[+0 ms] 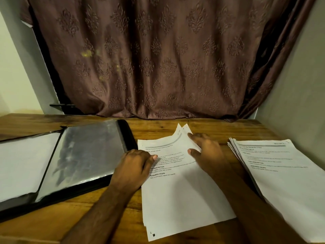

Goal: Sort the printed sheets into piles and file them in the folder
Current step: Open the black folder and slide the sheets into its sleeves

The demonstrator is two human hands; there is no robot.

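Sorting step: left hand (135,166) presses middle pile (184,194) flat, fingers curled; right hand (207,150) pinches lifted top-sheet corner (182,131). Next, likely: peel 1 sheet, slide into open display folder (84,155).

The open folder (84,155) runs off the left edge, so its left page is only partly in view — what the cloudy plastic sleeve holds there cannot be made out. The right-hand pile (281,173) is cut by the right and bottom edges, and its print is too blurred to read beyond a few bold headings. On the middle pile (175,191) the left hand (135,166) covers the start of several lines, and the right hand (209,152) hides the sheet's upper right part; whether its fingers pinch the lifted corners or only lie against them cannot be told. How many sheets lie in either pile is unclear — only edges show. Both forearms leave the bottom edge.
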